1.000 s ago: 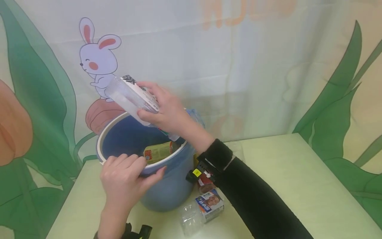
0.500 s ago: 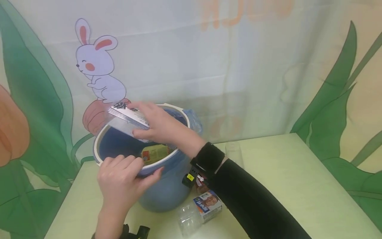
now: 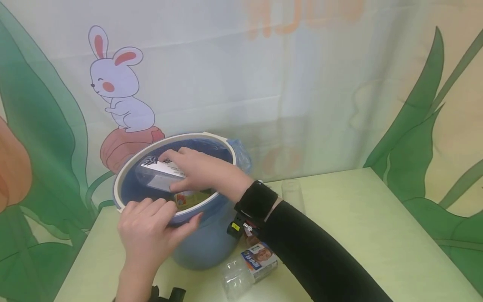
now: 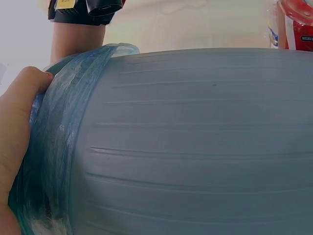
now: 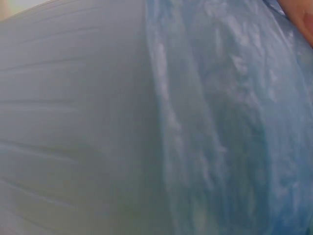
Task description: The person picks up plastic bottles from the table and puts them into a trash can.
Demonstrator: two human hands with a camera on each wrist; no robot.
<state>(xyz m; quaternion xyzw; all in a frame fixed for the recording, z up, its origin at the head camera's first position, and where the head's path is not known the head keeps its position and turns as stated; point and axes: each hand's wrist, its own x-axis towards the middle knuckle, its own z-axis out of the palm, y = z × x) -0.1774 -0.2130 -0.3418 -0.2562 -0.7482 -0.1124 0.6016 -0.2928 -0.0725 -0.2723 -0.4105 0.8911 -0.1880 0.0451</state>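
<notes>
A blue trash can (image 3: 205,245) lined with a blue plastic bag (image 4: 61,132) stands on the table, its white rim (image 3: 126,167) tilted toward me. My left hand (image 3: 145,228) grips the near rim, fingers over the edge and thumb outside. Inside the opening, my right hand (image 3: 196,170) holds a clear plastic bottle (image 3: 154,180) with a white and black label, fingers on top and thumb at the near side. Under it in the can lies a yellow-green can or bottle (image 3: 185,200), partly hidden by the right hand. The right wrist view shows mostly the can's side and the bag's folded edge.
A clear bottle with a blue and white label (image 3: 249,268) lies on the pale green table (image 3: 362,235) in front of the trash can. Behind my right forearm is another clear bottle (image 3: 292,193). A red-labelled item (image 4: 301,32) sits beside the can. A printed curtain (image 3: 320,84) hangs behind.
My right hand has come down with the clear bottle from above the rim into the trash can's opening. The left hand keeps its grip on the rim.
</notes>
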